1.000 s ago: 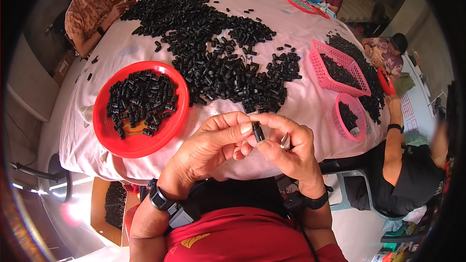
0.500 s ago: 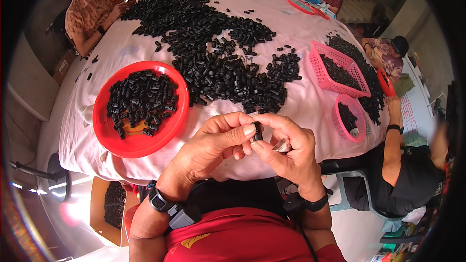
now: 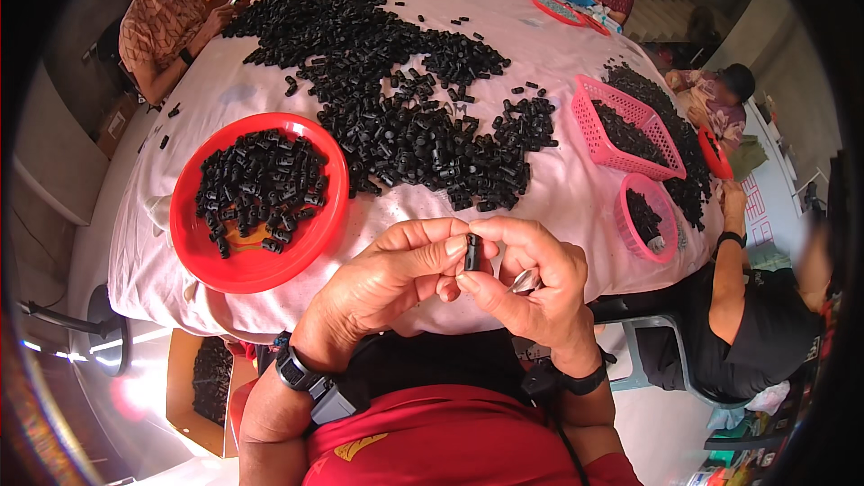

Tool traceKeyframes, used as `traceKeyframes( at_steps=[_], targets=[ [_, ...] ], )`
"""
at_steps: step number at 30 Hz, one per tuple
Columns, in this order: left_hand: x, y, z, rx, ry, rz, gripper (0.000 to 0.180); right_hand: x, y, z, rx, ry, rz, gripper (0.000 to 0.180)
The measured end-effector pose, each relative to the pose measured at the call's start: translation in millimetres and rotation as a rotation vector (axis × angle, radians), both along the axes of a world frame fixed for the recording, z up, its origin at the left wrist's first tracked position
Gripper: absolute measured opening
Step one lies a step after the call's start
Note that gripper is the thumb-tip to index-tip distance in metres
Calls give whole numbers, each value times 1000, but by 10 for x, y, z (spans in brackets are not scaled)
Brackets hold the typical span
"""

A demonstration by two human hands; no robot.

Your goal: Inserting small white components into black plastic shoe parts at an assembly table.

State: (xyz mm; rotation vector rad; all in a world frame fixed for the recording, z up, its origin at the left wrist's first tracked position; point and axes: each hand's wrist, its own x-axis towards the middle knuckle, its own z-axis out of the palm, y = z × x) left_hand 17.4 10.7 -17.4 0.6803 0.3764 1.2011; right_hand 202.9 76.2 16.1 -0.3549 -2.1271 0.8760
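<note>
Just past the table's near edge, my two hands meet over one small black plastic cylinder, held upright. My left hand pinches it from the left between thumb and fingers. From the other side, my right hand grips it with thumb and forefinger at its ends. A shiny silvery-white thing shows in the curl of my right fingers; its kind is unclear. Left of my hands, a round red tray holds many similar black pieces. A large pile of loose black pieces spreads beyond my hands.
On the right stand a pink rectangular basket and a round pink basket, both holding black pieces. A cardboard box sits below the table at left. Co-workers sit around the cloth-covered table, one close at my right.
The black cylinder stands straighter and shows more of its length between my fingers. My right thumb has shifted slightly down and left; both hands stay together.
</note>
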Motion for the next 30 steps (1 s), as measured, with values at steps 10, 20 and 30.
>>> traceKeyframes(
  at_steps=[10,20,30],
  targets=[
    [7,-13,44,17,52,93,28,6,-49,12,63,-7,-209,43],
    [52,-37,127,-23,39,97,27,15,-32,55,127,-233,-308,49],
    [70,-5,42,-34,56,117,26,-14,-70,101,148,-262,-345,53]
  ],
)
